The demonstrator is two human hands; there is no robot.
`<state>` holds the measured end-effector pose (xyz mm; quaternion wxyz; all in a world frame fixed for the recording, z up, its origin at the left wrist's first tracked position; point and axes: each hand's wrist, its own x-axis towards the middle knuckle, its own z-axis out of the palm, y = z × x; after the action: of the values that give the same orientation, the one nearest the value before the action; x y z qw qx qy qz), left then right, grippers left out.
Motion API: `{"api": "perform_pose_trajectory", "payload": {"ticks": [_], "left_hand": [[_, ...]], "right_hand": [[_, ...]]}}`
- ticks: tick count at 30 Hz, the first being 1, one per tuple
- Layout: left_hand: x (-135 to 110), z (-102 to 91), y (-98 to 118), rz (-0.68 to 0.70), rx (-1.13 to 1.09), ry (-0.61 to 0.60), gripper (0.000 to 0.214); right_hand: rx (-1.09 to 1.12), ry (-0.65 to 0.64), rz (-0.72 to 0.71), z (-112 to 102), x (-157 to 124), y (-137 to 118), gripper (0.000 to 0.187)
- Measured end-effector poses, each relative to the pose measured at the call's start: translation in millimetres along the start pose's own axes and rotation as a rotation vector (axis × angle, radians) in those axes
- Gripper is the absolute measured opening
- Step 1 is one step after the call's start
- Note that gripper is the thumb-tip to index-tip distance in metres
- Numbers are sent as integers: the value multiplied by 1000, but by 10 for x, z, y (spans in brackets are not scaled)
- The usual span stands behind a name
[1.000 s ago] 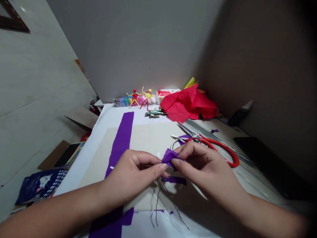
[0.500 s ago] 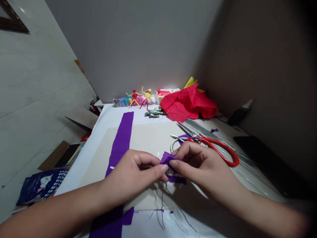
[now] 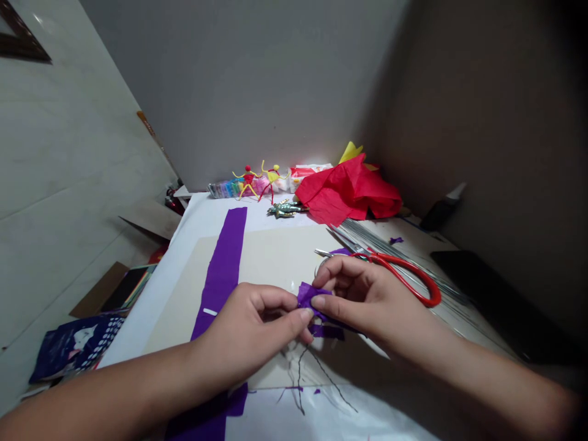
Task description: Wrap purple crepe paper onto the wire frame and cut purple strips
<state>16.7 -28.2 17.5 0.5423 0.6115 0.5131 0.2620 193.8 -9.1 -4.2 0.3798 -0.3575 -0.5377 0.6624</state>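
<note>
Purple crepe-paper piece (image 3: 304, 294): probably light, soft, easily torn; pinch at folds. Dark wires (image 3: 299, 372) hang near the board's (image 3: 271, 254) near edge. Paper above board: left hand (image 3: 261, 321) fingertips at its left edge, grip uncertain; right hand (image 3: 362, 293) thumb and fingers pinching it.

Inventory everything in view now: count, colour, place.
Held piece: one, purple, between hands
Strip: one, purple, left
Scraps: several, purple, around board
Strands: two, dark, below hands
Board: one, beige, table centre
Scissors: one, red handles, right
Rods: many, grey, behind scissors
Sheets: two, red and yellow, back right
Stick figures: two, red and yellow, back
Metallic figure: one, greenish, back centre
Packet: one, red and white, back
Small packs: several, multicoloured, back
Slab: one, black, right
Bag: one, blue, left
Side clutter: uncounted, mixed colours, edges
Table: one, white, underneath
Left hand: one, at held piece
Right hand: one, on held piece
</note>
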Motion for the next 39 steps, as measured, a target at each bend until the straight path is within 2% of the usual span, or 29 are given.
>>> {"api": "perform_pose_trajectory", "payload": {"ticks": [5,7,10,12,14,18,23,29,33,39], "left_hand": [[3,-30,-21,7,-8,-10,23],[8,-38,-21,10,-9,2,24],[26,-34,-4,1,20,37,24],[36,-27,8,-5,9,56,24],[40,-22,10,-24,-15,57,23],[32,-32,-16,-39,-56,12,17],[21,-44,-32,-23,-66,-11,16],[17,-14,-31,30,-63,54,15],[-6,-16,-42,54,-65,72,14],[29,-55,-55,18,-141,27,13]], "right_hand": [[-42,30,-31,-14,-5,-22,16],[-66,45,-26,-40,2,-37,19],[-65,-75,82,-66,13,-42,27],[-53,-169,147,-61,16,-27,22],[-13,-175,154,-37,16,-6,17],[110,-84,125,19,13,23,13],[155,-66,85,36,8,40,10],[112,-68,40,33,-4,60,7],[-2,-57,-33,55,-23,19,4],[-293,37,-257,88,-36,-38,12]]}}
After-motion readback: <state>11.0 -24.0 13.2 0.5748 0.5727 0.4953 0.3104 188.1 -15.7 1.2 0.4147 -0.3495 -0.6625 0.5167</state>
